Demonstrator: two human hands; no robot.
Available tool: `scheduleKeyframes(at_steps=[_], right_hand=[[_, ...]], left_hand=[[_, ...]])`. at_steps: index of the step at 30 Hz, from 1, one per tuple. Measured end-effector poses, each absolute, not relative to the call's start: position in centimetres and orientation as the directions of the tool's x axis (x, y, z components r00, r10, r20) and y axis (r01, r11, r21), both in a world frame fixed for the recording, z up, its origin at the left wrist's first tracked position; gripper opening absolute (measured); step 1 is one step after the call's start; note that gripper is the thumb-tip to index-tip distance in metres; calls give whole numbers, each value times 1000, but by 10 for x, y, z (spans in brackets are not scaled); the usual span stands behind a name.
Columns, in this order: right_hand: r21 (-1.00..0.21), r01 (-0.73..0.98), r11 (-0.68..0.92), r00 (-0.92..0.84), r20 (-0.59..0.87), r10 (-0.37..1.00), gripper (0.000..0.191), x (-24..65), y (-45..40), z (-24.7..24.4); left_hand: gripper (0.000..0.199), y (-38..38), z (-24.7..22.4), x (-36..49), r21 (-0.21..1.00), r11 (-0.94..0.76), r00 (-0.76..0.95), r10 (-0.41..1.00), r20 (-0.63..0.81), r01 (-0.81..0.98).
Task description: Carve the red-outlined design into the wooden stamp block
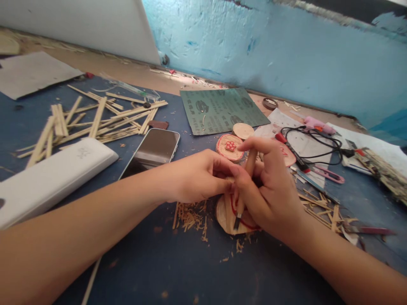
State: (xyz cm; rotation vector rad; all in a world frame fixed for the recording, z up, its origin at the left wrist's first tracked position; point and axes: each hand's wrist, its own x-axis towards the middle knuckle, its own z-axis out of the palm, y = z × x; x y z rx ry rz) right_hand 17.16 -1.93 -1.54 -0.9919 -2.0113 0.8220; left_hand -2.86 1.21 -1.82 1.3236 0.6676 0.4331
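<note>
Head view: right hand (pixel 270 195) fingers clamped on wooden-handled knife (pixel 244 186), blade tip down on wood disc (pixel 226 217) marked with red line. Left hand (pixel 199 176) curled, fingertips pressed to disc's far edge, touching right hand; whether it pinches anything, cannot tell. Disc flat on blue table (pixel 165 262), shavings (pixel 190 218) just beside. Phone (pixel 152 150), stick pile (pixel 95 120), sandpaper sheet (pixel 222 110), second disc (pixel 229 147) beyond hands.

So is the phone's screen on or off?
Off: the phone lies face up on the blue table, its screen dark and only reflecting light.
</note>
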Motion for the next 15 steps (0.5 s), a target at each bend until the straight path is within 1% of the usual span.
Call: scheduleKeyframes(at_steps=[2, 4, 5, 7, 9, 12, 15], right_hand=[[-780, 382, 496, -461, 305, 833, 33, 171, -20, -13], [-747, 371, 552, -548, 305, 779, 34, 170, -20, -10], [-751, 348, 561, -563, 311, 766, 35, 171, -21, -10], [-809, 291, 510, -505, 322, 801, 33, 171, -21, -11], [-870, 223, 439, -385, 335, 860, 30, 171, -21, -12], [-886, 167, 432, -303, 371, 878, 29, 170, -21, -14], [-886, 172, 430, -267, 378, 886, 28, 169, -21, -14]], left_hand=[[7, 12, -19, -28, 973, 224, 732, 652, -195, 60], [4, 13, -19, -28, 973, 228, 731, 660, -173, 24], [4, 13, -19, -28, 976, 219, 734, 659, -164, 21], [8, 14, -17, -28, 979, 198, 744, 646, -173, 55], [16, 14, -15, -28, 977, 187, 752, 627, -203, 108], [20, 15, -15, -28, 974, 177, 753, 620, -221, 139], [20, 16, -16, -29, 973, 182, 746, 627, -225, 140]])
